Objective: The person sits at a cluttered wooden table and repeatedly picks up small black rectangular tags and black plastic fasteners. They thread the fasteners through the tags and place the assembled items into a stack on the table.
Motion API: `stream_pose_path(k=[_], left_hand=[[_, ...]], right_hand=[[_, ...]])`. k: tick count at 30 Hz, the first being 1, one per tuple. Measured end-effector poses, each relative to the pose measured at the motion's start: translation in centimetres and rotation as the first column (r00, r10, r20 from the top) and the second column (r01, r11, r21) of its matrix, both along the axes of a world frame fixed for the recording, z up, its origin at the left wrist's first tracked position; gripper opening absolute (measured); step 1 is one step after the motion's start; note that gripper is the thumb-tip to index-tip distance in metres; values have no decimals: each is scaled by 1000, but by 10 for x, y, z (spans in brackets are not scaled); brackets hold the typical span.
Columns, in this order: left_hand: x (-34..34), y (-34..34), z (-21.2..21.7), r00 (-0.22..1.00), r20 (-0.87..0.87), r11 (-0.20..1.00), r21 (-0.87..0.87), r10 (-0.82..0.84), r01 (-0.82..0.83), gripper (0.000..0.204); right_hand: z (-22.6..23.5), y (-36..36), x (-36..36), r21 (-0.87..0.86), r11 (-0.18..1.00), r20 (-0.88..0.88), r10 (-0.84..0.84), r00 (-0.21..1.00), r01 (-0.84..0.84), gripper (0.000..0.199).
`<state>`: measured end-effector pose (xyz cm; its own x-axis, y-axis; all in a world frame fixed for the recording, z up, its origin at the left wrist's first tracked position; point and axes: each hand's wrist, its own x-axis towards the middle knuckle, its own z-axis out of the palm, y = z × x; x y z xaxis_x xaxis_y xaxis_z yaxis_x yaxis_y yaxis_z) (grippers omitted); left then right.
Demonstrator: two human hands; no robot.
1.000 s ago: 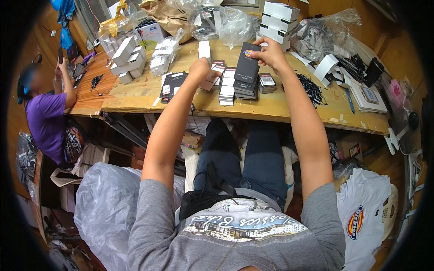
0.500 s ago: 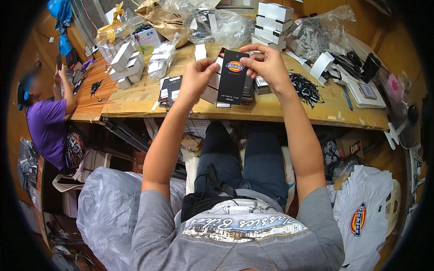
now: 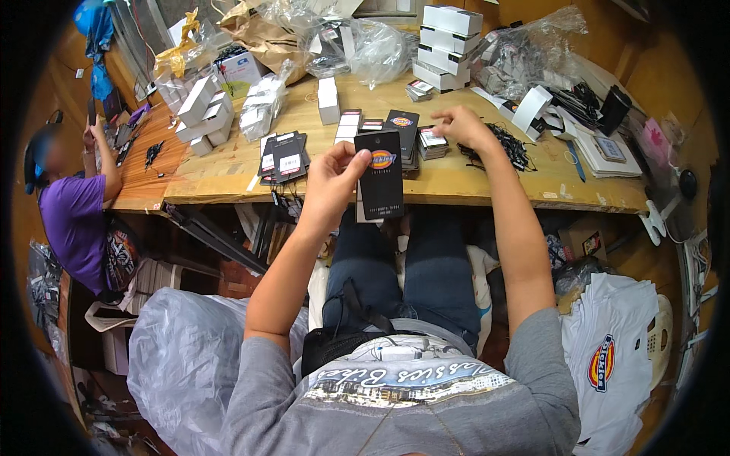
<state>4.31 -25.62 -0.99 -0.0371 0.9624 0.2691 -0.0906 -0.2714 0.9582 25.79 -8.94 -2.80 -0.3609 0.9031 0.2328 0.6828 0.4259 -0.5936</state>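
My left hand (image 3: 331, 184) pinches a black hang tag (image 3: 382, 186) with a colourful oval logo, upright just off the table's front edge. A paler card edge shows below and behind it. My right hand (image 3: 465, 128) is over the table, index finger and thumb apart, beside a small stack of white-faced labels (image 3: 433, 144); nothing shows in its fingers. Between the hands lie a stack of black hang tags (image 3: 403, 125) and white label cards (image 3: 348, 125). A heap of black strings (image 3: 503, 149) lies under and right of my right wrist.
More strung black tags (image 3: 288, 156) lie at the left. White boxes stand in a stack (image 3: 449, 47) at the back and in a pile (image 3: 205, 114) at the left. Plastic bags (image 3: 388, 49) fill the rear. A co-worker in a purple shirt (image 3: 76, 228) sits at far left.
My right hand has let go of the tag and moved right and down toward the label stack. My left hand has brought the tag lower and nearer, past the table edge.
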Motion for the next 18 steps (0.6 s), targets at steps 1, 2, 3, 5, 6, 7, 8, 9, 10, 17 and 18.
stream_pose_path(k=[1,2,3,5,6,7,8,9,10,17,18], left_hand=[[0,-4,-2,1000,6,1000,-13,-7,7,12],[2,-6,-3,1000,12,1000,-27,-15,15,12],[3,-8,-4,1000,18,999,-41,-23,24,12],[6,-10,-8,997,57,998,-45,-42,45,12],[7,-10,-11,997,62,998,-49,-39,42,12],[8,-10,-12,997,66,998,-50,-41,45,12],[7,-9,-15,999,26,997,-67,-42,44,12],[9,-10,-16,998,42,995,-82,-47,51,12],[12,-10,-16,997,60,994,-94,-48,54,12],[23,-9,-37,991,128,999,-42,27,-22,19],[22,-10,-43,988,153,999,-22,26,-23,23]], right_hand=[[-2,0,-3,-45,999,81,4,997,0,34],[-2,0,-4,-66,998,23,5,1000,-3,36],[-1,1,-4,-48,999,4,-4,1000,4,35],[1,-3,-7,-24,1000,-40,-18,999,17,33],[-2,0,-9,-1,999,-124,-35,992,36,29],[-3,5,-7,-2,1000,-195,-10,981,9,29],[-4,9,-5,-56,998,-231,-29,973,16,28],[-6,11,-2,-110,994,-266,-50,963,22,28],[-4,11,-2,-159,987,-288,-67,955,22,27],[14,-27,8,-206,967,-651,-23,759,-148,20],[16,-41,8,-179,958,-750,15,662,-225,18]])
